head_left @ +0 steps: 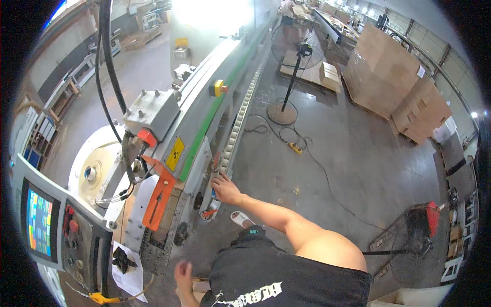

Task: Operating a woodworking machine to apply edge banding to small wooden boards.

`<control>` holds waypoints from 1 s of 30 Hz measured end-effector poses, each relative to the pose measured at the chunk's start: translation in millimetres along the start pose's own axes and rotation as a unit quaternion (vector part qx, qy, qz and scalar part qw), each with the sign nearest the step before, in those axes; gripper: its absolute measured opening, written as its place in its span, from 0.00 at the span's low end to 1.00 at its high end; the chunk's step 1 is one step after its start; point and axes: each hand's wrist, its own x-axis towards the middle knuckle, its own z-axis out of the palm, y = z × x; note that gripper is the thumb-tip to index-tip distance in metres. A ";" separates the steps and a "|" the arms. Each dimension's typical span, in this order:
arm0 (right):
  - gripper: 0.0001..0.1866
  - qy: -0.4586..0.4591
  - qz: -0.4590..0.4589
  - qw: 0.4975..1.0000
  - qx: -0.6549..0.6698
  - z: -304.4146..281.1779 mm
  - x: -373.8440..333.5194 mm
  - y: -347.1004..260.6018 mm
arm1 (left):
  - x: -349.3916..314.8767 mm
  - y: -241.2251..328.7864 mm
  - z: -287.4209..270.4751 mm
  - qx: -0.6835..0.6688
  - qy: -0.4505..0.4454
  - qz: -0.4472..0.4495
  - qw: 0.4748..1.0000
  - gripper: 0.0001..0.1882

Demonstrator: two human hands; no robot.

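Observation:
My right hand reaches forward, its fingers bent over the near end of a long roller rail that runs along the machine's side. An orange-tipped fitting stands just beyond those fingers. Below the hand, an orange lever-like part sits low on the machine. My left hand is low at the front, beside the machine's near end, and smeared by motion. Its fingers cannot be made out well, and nothing shows plainly in them. The machine has a green strip, and an orange guard with an arrow covers its near end.
A control panel with a lit screen stands at left, near a white sheet with a black object on it. On the floor are a pedestal fan, cables and a yellow power strip. Large cardboard stacks stand at right.

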 end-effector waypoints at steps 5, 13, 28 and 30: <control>0.08 -0.056 0.127 0.989 0.046 6.9 0.0 2.1 | -60.5 -82.3 -34.3 0.219 0.064 0.030 0.973 0.18; 0.09 -0.051 0.130 0.989 0.043 16.1 7.9 -23.8 | -150.9 -160.0 -85.9 0.243 0.124 -0.029 0.961 0.21; 0.10 -0.062 0.137 0.988 0.021 10.5 4.6 -19.0 | -212.5 -222.2 -121.3 0.277 0.179 -0.100 0.939 0.25; 0.10 -0.068 0.138 0.988 0.016 11.6 2.8 -16.3 | -214.9 -221.9 -124.5 0.284 0.187 -0.110 0.934 0.26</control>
